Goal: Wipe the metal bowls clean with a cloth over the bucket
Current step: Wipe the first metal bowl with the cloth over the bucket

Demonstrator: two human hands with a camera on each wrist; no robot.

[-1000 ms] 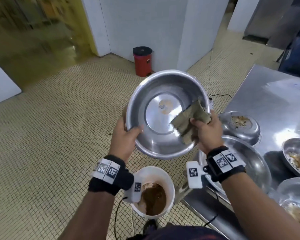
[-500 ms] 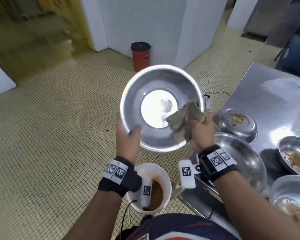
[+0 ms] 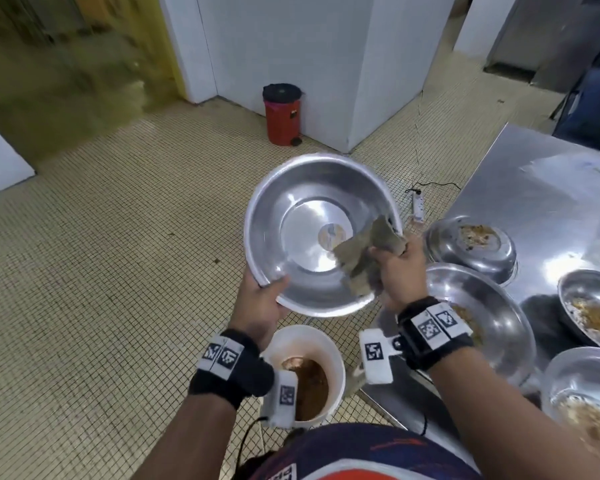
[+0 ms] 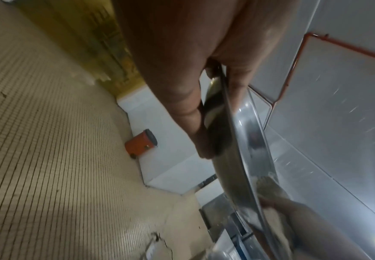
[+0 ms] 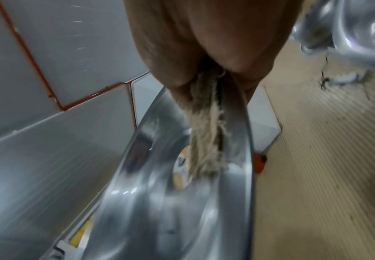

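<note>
Left hand (image 3: 257, 306) grips the near-left rim of the metal bowl (image 3: 305, 216), thumb inside, fingers behind; bowl tilted toward the person, held in the air above the white bucket (image 3: 336, 355) of brown slop on the tiled floor; right hand (image 3: 399, 271) clutches the grey cloth (image 3: 364, 251), fingers curled round it, cloth lying against the bowl's inner right wall; soiled bowls (image 3: 471, 244) stand on the steel table (image 3: 541, 188) to the right.

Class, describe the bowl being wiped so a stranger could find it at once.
Start at the white bucket on the floor. Above it, the left hand holds the metal bowl tilted. Unlike the bowls on the steel table, it is nearly clean.
</note>
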